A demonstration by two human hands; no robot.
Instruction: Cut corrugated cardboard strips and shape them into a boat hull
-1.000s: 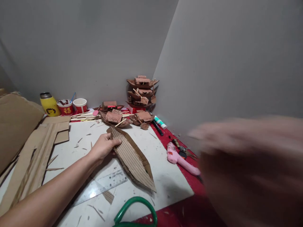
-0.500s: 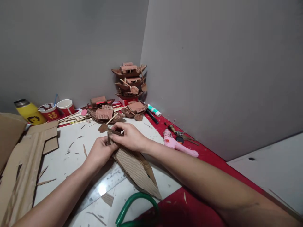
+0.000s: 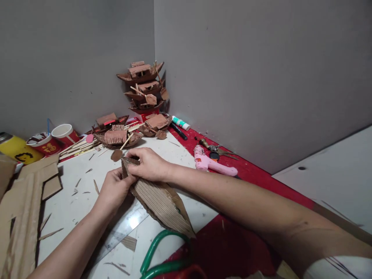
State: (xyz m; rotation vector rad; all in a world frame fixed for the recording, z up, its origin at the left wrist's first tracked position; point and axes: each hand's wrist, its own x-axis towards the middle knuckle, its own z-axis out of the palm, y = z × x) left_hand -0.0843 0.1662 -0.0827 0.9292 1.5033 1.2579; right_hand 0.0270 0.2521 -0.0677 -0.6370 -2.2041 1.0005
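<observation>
A boat-shaped piece of ribbed cardboard [image 3: 162,201] slants from the middle of the table down to the right, with raised cardboard along its sides. My left hand [image 3: 117,186] pinches its far pointed end from the left. On the same end, my right hand [image 3: 147,164] grips the cardboard between thumb and fingers. Just beyond the tip lies a small brown paddle [image 3: 116,155] with a wooden stick. Green scissor handles [image 3: 154,248] are near the cardboard's near end, and a clear ruler [image 3: 124,228] lies partly under my left forearm.
Small brown cardboard boats [image 3: 116,136] sit at the back, several stacked in the corner. Two paper cups [image 3: 65,133] and a yellow bottle [image 3: 21,149] stand back left. Cardboard sheets [image 3: 24,217] cover the left side. A pink glue gun [image 3: 213,164] lies right, near a glue stick tube [image 3: 180,123].
The view has turned slightly, so the boats, cups and tools appear further left. Both hands keep their hold on the cardboard's far tip, with little other movement.
</observation>
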